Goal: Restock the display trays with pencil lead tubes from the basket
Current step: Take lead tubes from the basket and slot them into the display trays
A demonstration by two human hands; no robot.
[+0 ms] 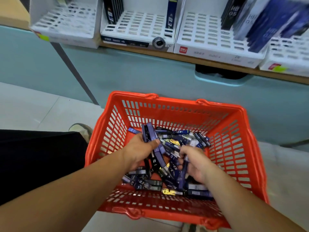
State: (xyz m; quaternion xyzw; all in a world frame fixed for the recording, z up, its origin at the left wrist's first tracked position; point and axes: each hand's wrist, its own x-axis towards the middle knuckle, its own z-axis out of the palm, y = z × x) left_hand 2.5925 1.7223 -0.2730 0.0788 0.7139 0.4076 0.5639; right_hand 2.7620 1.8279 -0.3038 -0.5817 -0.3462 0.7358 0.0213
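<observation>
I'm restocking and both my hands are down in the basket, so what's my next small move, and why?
Probably lift the left hand with its bunch of tubes up to the trays: that hand holds several, and most of the tray slots in view stand empty.

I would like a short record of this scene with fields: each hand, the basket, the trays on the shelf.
left hand: holds a bundle of purple tubes above the pile
right hand: grips a dark blue tube in the pile
basket: red, below the shelf, holds many loose tubes
display trays: white, slotted, most slots empty
standing tubes: few, at the back of the trays
stage: both hands are inside the basket
</observation>
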